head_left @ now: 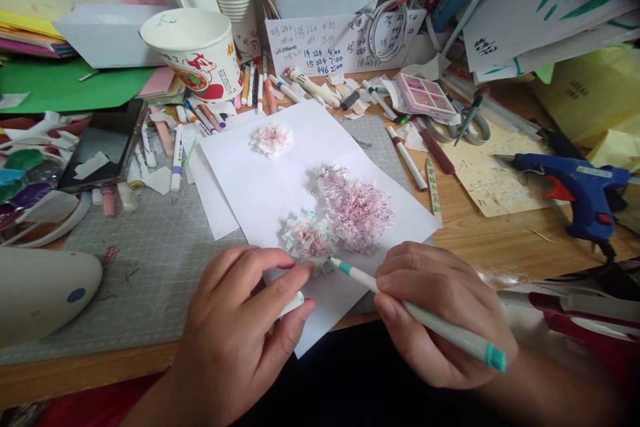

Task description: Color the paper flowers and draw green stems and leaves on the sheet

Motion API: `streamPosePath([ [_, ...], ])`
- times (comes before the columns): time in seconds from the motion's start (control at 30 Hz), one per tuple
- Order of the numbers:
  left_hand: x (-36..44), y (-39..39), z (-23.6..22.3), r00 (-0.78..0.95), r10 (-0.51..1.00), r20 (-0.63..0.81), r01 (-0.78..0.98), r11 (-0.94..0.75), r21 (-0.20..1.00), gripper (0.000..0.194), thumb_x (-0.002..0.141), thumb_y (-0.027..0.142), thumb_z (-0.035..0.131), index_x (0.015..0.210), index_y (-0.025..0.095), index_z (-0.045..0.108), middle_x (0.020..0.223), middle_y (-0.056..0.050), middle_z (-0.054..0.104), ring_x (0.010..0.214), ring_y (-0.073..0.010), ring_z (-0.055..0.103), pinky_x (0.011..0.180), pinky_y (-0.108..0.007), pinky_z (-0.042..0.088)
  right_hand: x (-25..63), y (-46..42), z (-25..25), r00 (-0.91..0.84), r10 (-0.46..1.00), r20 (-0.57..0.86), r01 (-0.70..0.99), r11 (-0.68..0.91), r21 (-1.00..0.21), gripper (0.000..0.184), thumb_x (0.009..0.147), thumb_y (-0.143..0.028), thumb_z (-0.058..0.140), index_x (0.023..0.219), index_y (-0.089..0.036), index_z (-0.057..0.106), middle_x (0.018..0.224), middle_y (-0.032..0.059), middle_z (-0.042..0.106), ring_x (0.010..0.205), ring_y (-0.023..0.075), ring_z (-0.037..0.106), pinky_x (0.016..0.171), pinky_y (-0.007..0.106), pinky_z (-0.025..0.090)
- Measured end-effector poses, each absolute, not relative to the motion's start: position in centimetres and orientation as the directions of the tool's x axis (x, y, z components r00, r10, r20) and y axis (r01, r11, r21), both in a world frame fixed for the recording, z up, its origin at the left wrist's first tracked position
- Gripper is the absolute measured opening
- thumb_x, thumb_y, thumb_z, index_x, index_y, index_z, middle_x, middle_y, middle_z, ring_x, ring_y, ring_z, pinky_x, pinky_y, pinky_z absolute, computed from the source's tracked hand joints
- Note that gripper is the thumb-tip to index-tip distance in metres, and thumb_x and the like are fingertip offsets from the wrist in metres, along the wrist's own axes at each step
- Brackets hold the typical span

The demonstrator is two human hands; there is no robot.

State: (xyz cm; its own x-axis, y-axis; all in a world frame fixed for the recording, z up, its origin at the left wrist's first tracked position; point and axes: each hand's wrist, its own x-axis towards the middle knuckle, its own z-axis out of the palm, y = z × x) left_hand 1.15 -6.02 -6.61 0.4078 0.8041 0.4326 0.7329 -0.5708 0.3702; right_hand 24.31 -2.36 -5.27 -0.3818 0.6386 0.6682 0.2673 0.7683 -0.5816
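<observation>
My right hand (pixel 443 313) grips a white and teal marker (pixel 435 327), its tip pointing left at the near edge of a paper flower with teal-tinged petals (pixel 309 235). My left hand (pixel 245 317) has its fingertips on that same flower's near edge. A small white cap-like piece (pixel 293 304) sits between its thumb and fingers, partly hidden. Beside the flower lie a larger pink and purple paper flower (pixel 359 213) and a smaller dark-tipped one (pixel 331 180). A pale pink paper flower (pixel 271 139) rests farther back. All are on a white paper sheet (pixel 240 173).
A blue glue gun (pixel 580 180) lies at the right on the wooden table. Behind the sheet are scattered markers, a paper cup (pixel 197 53) and a pink divided box (pixel 426 95). A grey cutting mat (pixel 150 280) lies underneath. A white rounded object (pixel 45 293) is at left.
</observation>
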Motion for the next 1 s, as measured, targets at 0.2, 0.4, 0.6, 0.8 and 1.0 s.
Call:
streamPosePath([
  [0.2, 1.15, -5.97, -6.69, 0.407, 0.808, 0.426, 0.73, -0.568, 0.38, 0.021, 0.091, 0.015, 0.06, 0.111, 0.016, 0.066, 0.107, -0.008, 0.059, 0.092, -0.0207, 0.052, 0.081, -0.036, 0.042, 24.17, -2.32, -5.46, -0.333, 0.645, 0.688, 0.254, 0.764, -0.594, 0.022, 0.077, -0.003, 0.057, 0.092, -0.019, 0.06, 0.058, 0.002, 0.061, 0.047, 0.0165, 0.059, 0.043, 0.03, 0.046],
  [0.4, 1.18, -5.97, -6.67, 0.408, 0.805, 0.43, 0.733, -0.57, 0.371, 0.02, 0.092, 0.015, 0.059, 0.111, 0.016, 0.065, 0.106, -0.008, 0.059, 0.093, -0.0206, 0.052, 0.081, -0.036, 0.042, 24.24, -2.29, -5.45, -0.327, 0.667, 0.669, 0.268, 0.745, -0.611, 0.023, 0.077, -0.001, 0.057, 0.092, -0.019, 0.06, 0.057, 0.0013, 0.058, 0.048, 0.0165, 0.059, 0.044, 0.03, 0.045],
  [0.6, 1.02, -6.16, -6.53, 0.409, 0.81, 0.42, 0.733, -0.566, 0.377, 0.02, 0.091, 0.015, 0.06, 0.11, 0.016, 0.066, 0.105, -0.007, 0.059, 0.093, -0.0207, 0.052, 0.082, -0.036, 0.041, 24.1, -2.37, -5.54, -0.324, 0.671, 0.667, 0.263, 0.741, -0.617, 0.022, 0.076, 0.0, 0.057, 0.089, -0.018, 0.06, 0.058, 0.0015, 0.058, 0.05, 0.0157, 0.058, 0.046, 0.029, 0.045],
  [0.8, 1.19, -6.0, -6.56, 0.406, 0.81, 0.422, 0.727, -0.567, 0.387, 0.018, 0.091, 0.014, 0.059, 0.108, 0.016, 0.066, 0.105, -0.008, 0.059, 0.092, -0.0204, 0.052, 0.082, -0.036, 0.041, 24.3, -2.21, -5.53, -0.351, 0.638, 0.685, 0.212, 0.767, -0.605, 0.022, 0.074, 0.001, 0.057, 0.089, -0.016, 0.06, 0.06, 0.003, 0.06, 0.05, 0.016, 0.059, 0.046, 0.03, 0.046],
  [1.0, 1.23, -5.98, -6.46, 0.404, 0.815, 0.415, 0.728, -0.562, 0.393, 0.017, 0.092, 0.016, 0.059, 0.108, 0.016, 0.065, 0.105, -0.007, 0.059, 0.092, -0.0202, 0.052, 0.081, -0.036, 0.042, 24.25, -2.34, -5.73, -0.374, 0.615, 0.695, 0.176, 0.782, -0.597, 0.023, 0.073, 0.0, 0.058, 0.09, -0.015, 0.06, 0.061, 0.005, 0.062, 0.051, 0.0161, 0.058, 0.047, 0.031, 0.048],
])
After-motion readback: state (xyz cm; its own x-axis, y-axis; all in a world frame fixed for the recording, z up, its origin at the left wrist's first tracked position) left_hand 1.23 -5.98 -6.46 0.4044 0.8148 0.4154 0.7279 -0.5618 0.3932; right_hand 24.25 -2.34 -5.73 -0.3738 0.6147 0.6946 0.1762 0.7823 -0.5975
